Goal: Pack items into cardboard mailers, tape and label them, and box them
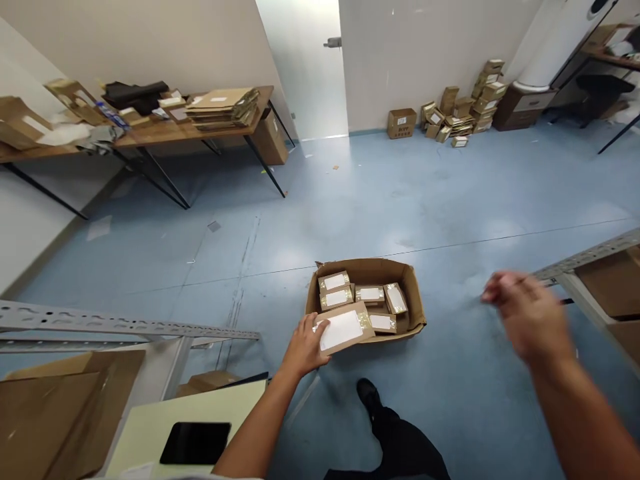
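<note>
My left hand point(306, 343) is closed around the near left end of a small cardboard box point(345, 329) with a white label and shiny tape. This box is tilted over the front rim of a large open carton point(417, 310) on the floor. Several smaller labelled boxes lie inside the carton, among them one box point(395, 298) against its right side. Off to the right, my right hand point(530, 313) hangs apart from the carton, near a metal shelf. Motion blurs its fingers, which look bent, and no object shows in them.
Metal shelves point(125, 321) with cardboard stand at left, and another shelf rail point(590, 255) at right. A black phone point(196, 443) lies on a pale surface. A table point(165, 133) bears stacked cardboard. Several boxes point(487, 93) are piled by the wall beside a door point(310, 67).
</note>
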`<state>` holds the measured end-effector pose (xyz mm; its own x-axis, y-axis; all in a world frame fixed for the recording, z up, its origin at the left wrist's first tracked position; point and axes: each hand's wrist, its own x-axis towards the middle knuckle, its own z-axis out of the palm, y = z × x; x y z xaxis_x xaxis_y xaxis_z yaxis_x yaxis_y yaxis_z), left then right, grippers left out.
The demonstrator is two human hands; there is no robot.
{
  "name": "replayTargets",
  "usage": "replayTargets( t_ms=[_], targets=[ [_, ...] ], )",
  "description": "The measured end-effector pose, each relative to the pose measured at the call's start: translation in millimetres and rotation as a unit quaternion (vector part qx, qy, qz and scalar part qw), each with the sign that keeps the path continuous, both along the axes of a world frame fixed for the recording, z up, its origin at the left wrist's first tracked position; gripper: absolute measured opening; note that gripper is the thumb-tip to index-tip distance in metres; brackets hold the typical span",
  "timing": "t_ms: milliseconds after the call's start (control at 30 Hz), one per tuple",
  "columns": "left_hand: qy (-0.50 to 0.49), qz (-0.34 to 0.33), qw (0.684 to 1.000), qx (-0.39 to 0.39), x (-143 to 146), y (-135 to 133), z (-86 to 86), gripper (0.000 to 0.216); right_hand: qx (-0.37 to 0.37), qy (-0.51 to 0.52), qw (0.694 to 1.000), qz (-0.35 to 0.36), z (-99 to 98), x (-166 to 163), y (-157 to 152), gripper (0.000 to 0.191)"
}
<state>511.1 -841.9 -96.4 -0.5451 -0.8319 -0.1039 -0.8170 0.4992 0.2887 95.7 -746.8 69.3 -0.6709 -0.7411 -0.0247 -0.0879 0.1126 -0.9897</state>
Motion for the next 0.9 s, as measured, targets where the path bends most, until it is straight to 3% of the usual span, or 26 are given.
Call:
replayTargets(
  t_ms=[167,233,333,433,567,767,900],
  targets=[
    [-0.069,-0.015,0.997,0.035,-2,-23,-45.9,0.111,0.157,-0.156,0.975,0.016,-85.7,47,31,0.061],
    [-0.105,-0.002,0.993,0.057,5,-27,-64.7,0.121,0.202,-0.151,0.966,0.057,-103.1,60,47,0.059],
    [-0.127,0.017,0.987,0.093,23,-10,-89.2,0.122,0.254,-0.13,0.948,0.138,-107.6,75,59,0.053],
    [-0.134,0.04,0.98,0.141,46,34,-104.3,0.1,0.277,-0.132,0.933,0.186,-104.4,90,56,0.051],
    [-0.175,0.081,0.956,0.222,77,114,-108.5,0.075,0.28,-0.137,0.915,0.255,-104.6,119,40,0.048],
    [-0.119,0.167,0.953,0.225,118,220,-93.1,0.061,0.233,-0.087,0.903,0.35,-115.3,158,11,0.036],
    [-0.068,0.257,0.947,0.18,130,268,-79.8,0.052,0.228,-0.059,0.892,0.385,-143.0,169,4,0.032]
  ],
)
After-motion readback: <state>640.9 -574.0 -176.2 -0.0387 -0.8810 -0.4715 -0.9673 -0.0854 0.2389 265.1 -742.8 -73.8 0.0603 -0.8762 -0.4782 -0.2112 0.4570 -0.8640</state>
